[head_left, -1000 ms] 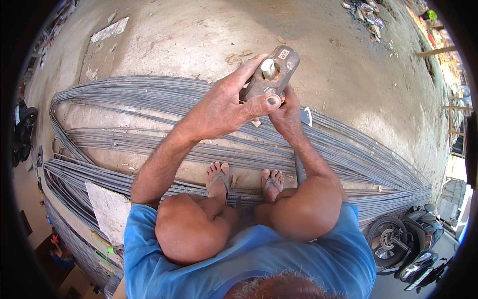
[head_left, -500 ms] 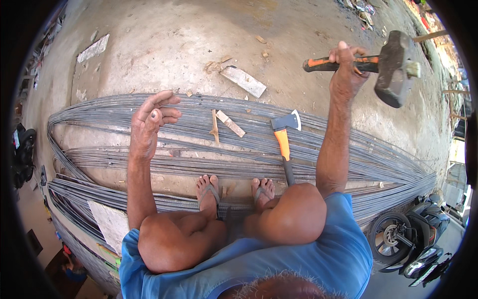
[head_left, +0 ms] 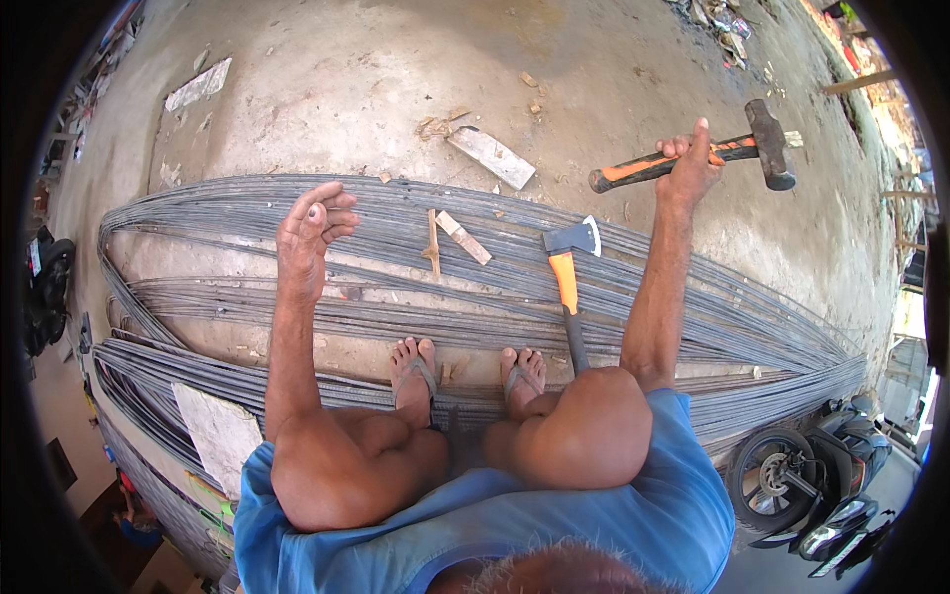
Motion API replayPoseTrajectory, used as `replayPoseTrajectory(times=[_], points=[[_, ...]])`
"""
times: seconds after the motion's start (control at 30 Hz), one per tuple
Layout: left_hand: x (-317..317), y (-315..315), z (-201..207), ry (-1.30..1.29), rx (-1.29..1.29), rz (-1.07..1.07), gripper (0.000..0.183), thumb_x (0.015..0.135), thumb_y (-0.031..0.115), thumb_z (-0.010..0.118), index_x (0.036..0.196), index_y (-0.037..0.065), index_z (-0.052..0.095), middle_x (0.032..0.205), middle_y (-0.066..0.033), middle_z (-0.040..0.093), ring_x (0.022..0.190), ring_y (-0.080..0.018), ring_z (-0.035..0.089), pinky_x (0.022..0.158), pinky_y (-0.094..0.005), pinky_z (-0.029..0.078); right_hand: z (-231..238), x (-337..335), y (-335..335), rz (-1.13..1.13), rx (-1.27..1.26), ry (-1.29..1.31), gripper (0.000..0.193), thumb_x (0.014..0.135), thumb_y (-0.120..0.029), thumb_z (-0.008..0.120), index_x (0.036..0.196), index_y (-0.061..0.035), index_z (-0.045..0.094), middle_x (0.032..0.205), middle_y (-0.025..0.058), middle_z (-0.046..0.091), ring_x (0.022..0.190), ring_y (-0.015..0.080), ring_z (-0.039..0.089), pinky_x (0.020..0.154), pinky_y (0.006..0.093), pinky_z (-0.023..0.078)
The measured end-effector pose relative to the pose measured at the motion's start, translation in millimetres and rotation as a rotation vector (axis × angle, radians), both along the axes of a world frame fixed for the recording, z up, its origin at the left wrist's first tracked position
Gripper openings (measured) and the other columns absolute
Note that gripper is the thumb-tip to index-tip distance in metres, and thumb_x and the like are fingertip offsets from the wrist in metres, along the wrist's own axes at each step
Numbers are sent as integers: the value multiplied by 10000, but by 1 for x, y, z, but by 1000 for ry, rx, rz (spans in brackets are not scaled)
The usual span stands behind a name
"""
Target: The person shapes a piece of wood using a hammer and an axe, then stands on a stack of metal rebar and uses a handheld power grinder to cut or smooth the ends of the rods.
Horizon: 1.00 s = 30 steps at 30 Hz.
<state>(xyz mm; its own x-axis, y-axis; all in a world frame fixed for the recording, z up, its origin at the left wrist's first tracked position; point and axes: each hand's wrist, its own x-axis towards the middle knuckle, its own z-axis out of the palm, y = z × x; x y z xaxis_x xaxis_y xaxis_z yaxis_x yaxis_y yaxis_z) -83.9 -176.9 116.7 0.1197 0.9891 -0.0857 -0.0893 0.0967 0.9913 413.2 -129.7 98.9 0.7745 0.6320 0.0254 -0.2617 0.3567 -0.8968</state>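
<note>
My right hand (head_left: pixel 688 170) is wrapped round the black-and-orange handle of a sledgehammer (head_left: pixel 771 144), close below its dark metal head. It is raised in the air at the right. My left hand (head_left: pixel 315 226) hovers over the steel bars (head_left: pixel 386 208) with loosely bent fingers apart and nothing in them. An axe (head_left: pixel 566 282) with an orange and black handle leans by my right knee, its blade over the bars. Between the hands lie a short wooden block (head_left: pixel 463 238) and a thin forked stick (head_left: pixel 432 247).
Long bundles of bars curve round my sandalled feet (head_left: pixel 412 368). Beyond them a pale board (head_left: pixel 491 156) lies on the concrete floor (head_left: pixel 346 99). A whitish slab (head_left: pixel 213 431) rests at the left, and a motorcycle (head_left: pixel 811 475) stands at the right.
The sledgehammer has moved farther from the camera, and its handle now slants more. My left hand has shifted slightly right. The axe and wood pieces lie as before.
</note>
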Motion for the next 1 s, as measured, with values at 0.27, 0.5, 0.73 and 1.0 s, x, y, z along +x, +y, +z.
replayPoseTrajectory(times=[0.27, 0.5, 0.73, 1.0], points=[[-13, 5, -6, -35, -25, 50, 513, 1034, 391, 624, 1329, -28, 605, 1131, -146, 718, 937, -169, 727, 811, -289, 610, 216, 43, 2, 233, 345, -317, 344, 1009, -223, 660, 739, -115, 477, 630, 9, 458, 613, 177, 512, 773, 475, 520], [-2, 11, -20, -13, -18, 29, 538, 1014, 415, 650, 1322, -25, 614, 1129, -140, 718, 938, -169, 725, 814, -296, 607, -25, -36, 17, 15, 52, -398, 277, 995, -134, 691, 782, -91, 519, 681, 29, 574, 605, 156, 586, 643, 378, 549], [-17, -10, -26, 52, -52, 39, 539, 1004, 438, 662, 1298, -13, 635, 1104, -144, 719, 921, -176, 721, 805, -307, 601, -189, -36, 4, 218, -487, -452, 277, 922, -313, 790, 881, -95, 626, 736, -34, 592, 699, 71, 554, 595, 277, 475], [-9, -23, -22, 106, 5, -24, 537, 999, 443, 665, 1290, -8, 641, 1106, -118, 715, 958, -179, 708, 850, -334, 599, -93, -115, -31, 399, -401, -483, 292, 949, -294, 771, 866, -82, 588, 684, -3, 583, 593, 74, 558, 545, 267, 449]])
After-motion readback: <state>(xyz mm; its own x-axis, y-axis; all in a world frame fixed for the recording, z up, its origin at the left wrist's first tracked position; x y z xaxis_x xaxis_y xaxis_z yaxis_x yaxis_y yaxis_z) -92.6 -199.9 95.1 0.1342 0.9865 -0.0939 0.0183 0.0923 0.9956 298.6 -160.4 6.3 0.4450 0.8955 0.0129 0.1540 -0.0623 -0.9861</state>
